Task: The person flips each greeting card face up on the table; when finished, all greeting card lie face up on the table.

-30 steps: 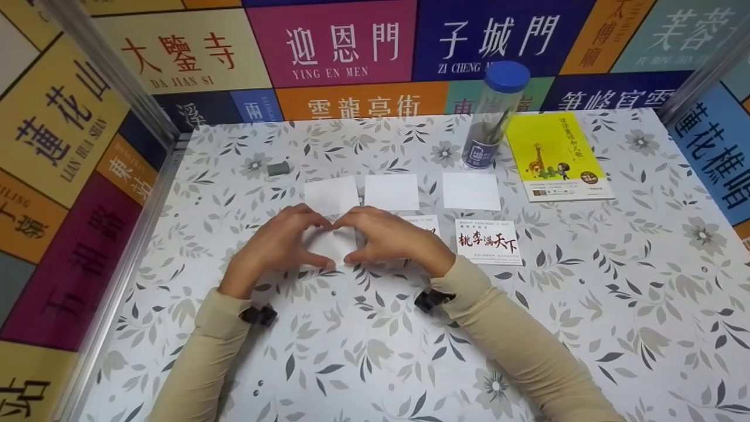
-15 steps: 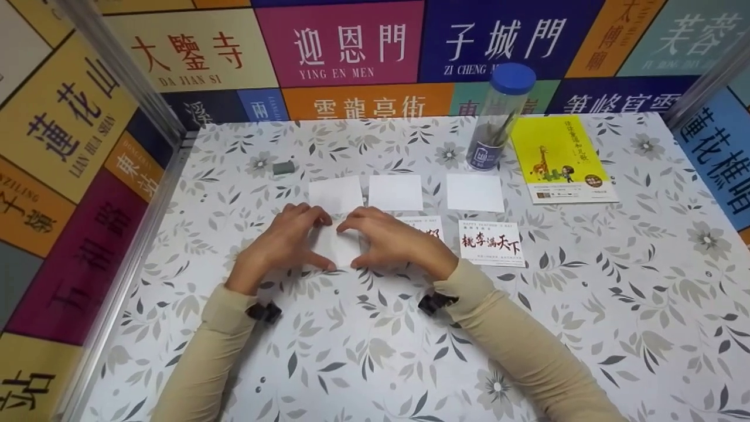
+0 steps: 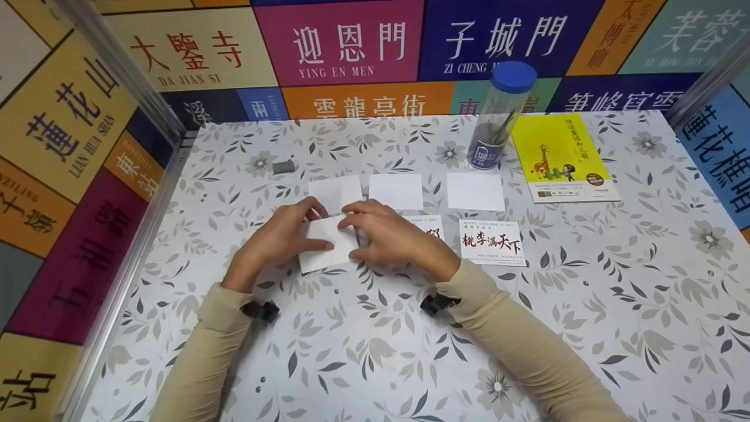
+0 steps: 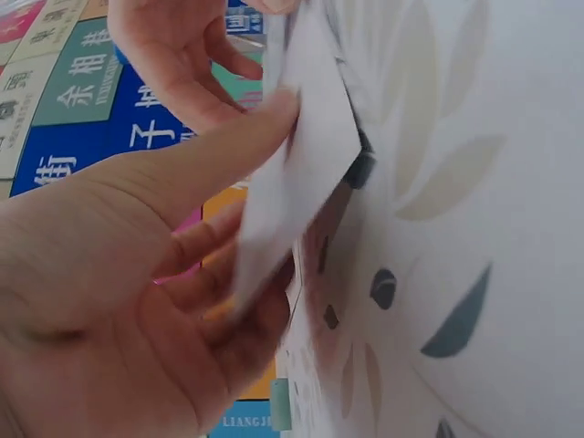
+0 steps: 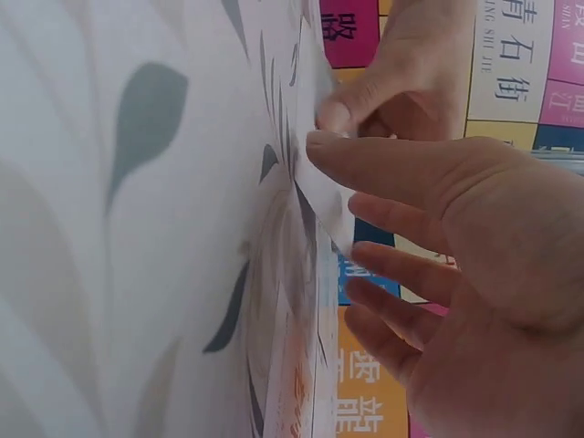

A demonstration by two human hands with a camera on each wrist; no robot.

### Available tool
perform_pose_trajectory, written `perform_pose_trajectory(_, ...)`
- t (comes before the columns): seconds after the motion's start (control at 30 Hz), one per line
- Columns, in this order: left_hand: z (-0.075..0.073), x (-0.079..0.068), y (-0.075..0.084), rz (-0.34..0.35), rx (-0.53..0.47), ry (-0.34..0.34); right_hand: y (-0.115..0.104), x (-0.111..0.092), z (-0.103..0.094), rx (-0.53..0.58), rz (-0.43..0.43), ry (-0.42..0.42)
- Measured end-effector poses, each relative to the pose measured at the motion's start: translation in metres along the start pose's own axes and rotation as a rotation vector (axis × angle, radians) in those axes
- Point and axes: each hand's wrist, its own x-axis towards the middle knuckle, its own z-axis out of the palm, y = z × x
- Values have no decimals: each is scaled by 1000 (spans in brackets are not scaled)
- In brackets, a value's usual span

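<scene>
Pinching the white card [image 3: 324,246] from both sides, I had my left hand [image 3: 275,241] with thumb on top and fingers curled beneath its near-left edge, and my right hand [image 3: 389,237] with thumb and fingertips closed on its right edge. The card was tilted up off the floral tablecloth [image 3: 410,328], its far edge raised between my fingertips. I judged this the lifting step, the card only just freed from the surface. The next move called for a steady two-handed grip so the thin card would not bend or slip. Just beyond my fingertips lay three blank cards [image 3: 395,191] in a row. Right of my right hand sat a printed card [image 3: 491,242], another half hidden under my wrist
</scene>
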Motion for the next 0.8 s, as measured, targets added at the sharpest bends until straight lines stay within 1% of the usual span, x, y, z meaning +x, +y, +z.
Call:
perform_pose_trajectory(0.07, -1, 1, 0, 5, -58, 40, 0, 0, 0, -6, -5, 51)
perform_pose_trajectory(0.17, -3, 3, 2, 9, -127, 129, 0, 0, 1, 42, -25, 114)
perform_pose_trajectory(0.27, -4, 4, 5, 13, -226, 207, 0, 2, 0, 158, -65, 149)
perform_pose_trajectory(0.33, -5, 4, 6, 14, -310, 236, 1, 3, -1, 238, -91, 164)
perform_pose_trajectory(0.47, -4, 5, 7, 16, -510, 233, 2, 5, -5, 367, -96, 188)
perform_pose_trajectory(0.53, -3, 6, 7, 32, -567, 215, 3, 5, -6, 447, -80, 199)
perform_pose_trajectory(0.57, -2, 7, 7, 53, -581, 201, 4, 5, -7, 500, -69, 204)
perform_pose_trajectory(0.63, -1, 8, 7, 102, -569, 179, 5, 5, -9, 594, -39, 220)
perform_pose_trajectory(0.7, 1, 9, 7, 162, -554, 158, 7, 4, -12, 644, -15, 233)
perform_pose_trajectory(0.73, 3, 9, 7, 187, -540, 154, 8, 4, -13, 654, -7, 237)
perform_pose_trajectory(0.8, 4, 9, 8, 219, -482, 162, 10, 4, -15, 636, -3, 236)
